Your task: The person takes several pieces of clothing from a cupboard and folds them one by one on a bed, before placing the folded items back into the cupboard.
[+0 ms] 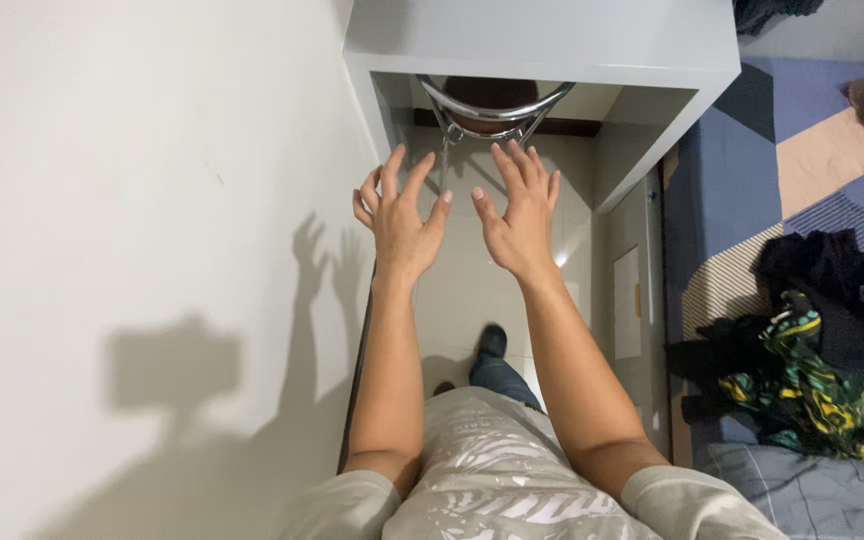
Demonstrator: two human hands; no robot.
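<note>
Head view: empty open hands (462,210) before white desk (552,45).

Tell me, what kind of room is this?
Probably a bedroom at home: a bed with a patterned cover, a pile of clothes on it, and a white desk with a chair tucked under.

Both arms stretch straight out ahead, and the left hand (399,215) and right hand (519,212) hang side by side in the air, fingers spread wide, palms down, holding nothing. Beyond the fingertips stands a white desk (552,45), with a chrome-framed stool (492,108) tucked beneath it. A plain white wall (142,200) runs along the left and catches the shadow of the hands. On the right, a heap of dark and green patterned clothes (817,345) lies on a bed with a geometric cover (752,150). Pale floor tiles (467,290) show below the hands.
</note>
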